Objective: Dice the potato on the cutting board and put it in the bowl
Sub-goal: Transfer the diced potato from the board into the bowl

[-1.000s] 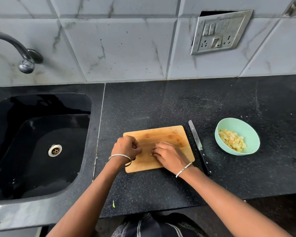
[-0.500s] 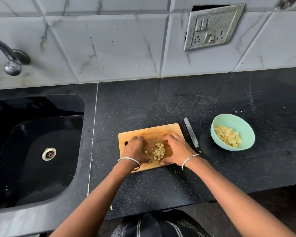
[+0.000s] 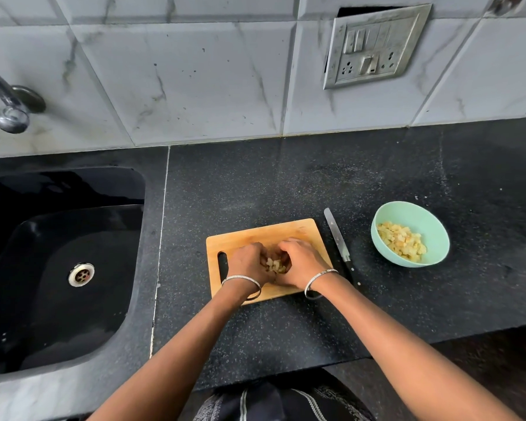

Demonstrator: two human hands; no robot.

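On the black desk [image 3: 255,183], our left hand [image 3: 249,264] and right hand [image 3: 302,262] cup the diced potato [image 3: 274,265] on the wooden cutting board [image 3: 274,232], fingers [image 3: 292,242] curled round it; more sits in the mint bowl [image 3: 425,218] past the knife [image 3: 336,235].

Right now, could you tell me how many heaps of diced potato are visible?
2: one heap in the bowl, a second heap on the cutting board, cupped between the left hand and right hand; some dice may be hidden.
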